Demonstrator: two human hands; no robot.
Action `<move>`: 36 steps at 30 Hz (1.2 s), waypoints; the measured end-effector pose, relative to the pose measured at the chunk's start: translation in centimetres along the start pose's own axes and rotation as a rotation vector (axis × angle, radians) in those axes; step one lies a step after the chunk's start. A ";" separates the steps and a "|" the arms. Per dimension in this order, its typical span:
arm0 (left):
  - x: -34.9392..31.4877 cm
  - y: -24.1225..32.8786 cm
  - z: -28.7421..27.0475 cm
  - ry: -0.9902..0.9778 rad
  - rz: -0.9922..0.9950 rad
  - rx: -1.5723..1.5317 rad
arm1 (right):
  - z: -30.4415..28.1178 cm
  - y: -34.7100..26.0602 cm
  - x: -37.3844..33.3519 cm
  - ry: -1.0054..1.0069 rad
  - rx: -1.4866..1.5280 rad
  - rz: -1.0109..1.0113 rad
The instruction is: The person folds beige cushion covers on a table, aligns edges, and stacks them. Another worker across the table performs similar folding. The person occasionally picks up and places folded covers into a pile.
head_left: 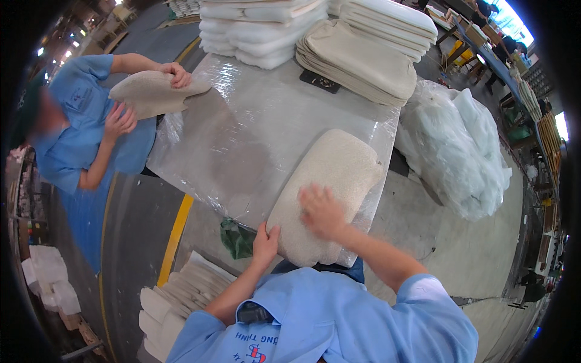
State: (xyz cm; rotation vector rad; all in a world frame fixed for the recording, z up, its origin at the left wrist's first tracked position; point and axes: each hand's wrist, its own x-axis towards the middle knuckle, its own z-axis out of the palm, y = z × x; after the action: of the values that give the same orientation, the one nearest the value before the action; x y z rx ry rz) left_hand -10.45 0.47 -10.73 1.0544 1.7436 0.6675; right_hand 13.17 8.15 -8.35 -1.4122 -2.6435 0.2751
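Observation:
In front of me a plump beige pillow (339, 163) with a textured cover lies at a slant on the plastic-wrapped table (290, 115), its near end by my waist. My left hand (265, 243) grips the pillow's left edge near that end, thumb on the near side. Slightly blurred, my right hand (321, 209) rests flat on top of it with the fingers spread. Across the table's left side, a co-worker (85, 109) in a blue shirt holds a similar beige piece (145, 94) in both hands.
Stacked white padding (260, 30) and a pile of folded beige covers (357, 57) stand at the table's far side, with a dark flat card (319, 81) beside them. A large clear plastic bag (454, 151) sits right. More pale pieces (181, 290) lie stacked at lower left.

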 end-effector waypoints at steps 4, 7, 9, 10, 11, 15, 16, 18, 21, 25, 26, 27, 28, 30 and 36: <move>0.3 1.0 0.3 0.119 -0.006 0.129 | 0.4 -4.1 -5.4 -0.014 0.343 -0.200; 0.7 4.6 -0.1 0.288 0.178 0.446 | -1.7 -2.3 -9.7 0.066 0.727 0.028; 0.1 7.1 0.9 0.208 0.417 0.535 | -1.9 0.8 -11.3 0.218 1.000 0.853; -0.4 8.0 1.7 0.167 0.533 0.578 | -2.0 2.3 -11.7 0.221 1.203 1.031; -1.7 8.1 3.2 0.080 0.631 0.609 | -2.6 3.6 -11.2 0.215 1.418 1.197; -7.2 10.6 10.8 -0.089 0.791 0.834 | -1.8 5.6 -10.9 0.180 1.701 1.369; -7.5 10.8 12.1 -0.070 0.794 0.870 | -1.5 5.8 -11.1 0.228 1.774 1.326; -6.9 10.1 13.3 0.043 0.832 0.943 | -1.0 6.0 -11.6 0.307 1.916 1.228; -5.6 10.2 14.0 0.194 0.890 0.934 | -0.6 6.0 -12.5 0.362 2.071 0.965; -5.4 11.9 12.7 0.139 0.887 0.750 | 0.1 5.5 -13.9 0.442 1.092 0.403; -5.6 12.1 12.4 0.151 0.891 0.735 | -0.8 5.2 -14.1 0.458 0.691 0.152; -5.8 12.4 12.4 0.159 0.905 0.746 | -1.0 5.3 -14.2 0.475 0.277 -0.081; -6.0 12.6 12.4 0.166 0.917 0.759 | -1.1 5.2 -13.4 0.362 0.309 -0.156; -6.4 13.2 12.7 0.155 0.936 0.769 | -0.2 5.4 -12.3 0.140 0.357 -0.277; -6.8 13.7 13.1 0.112 0.963 0.743 | 4.3 6.9 -5.8 0.260 0.366 -0.451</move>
State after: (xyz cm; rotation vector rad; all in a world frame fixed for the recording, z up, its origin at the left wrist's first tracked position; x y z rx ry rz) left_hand 7.66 0.77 -1.83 2.4796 1.5271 0.6393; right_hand 21.05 6.66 -14.24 -0.6708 -2.4448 0.4550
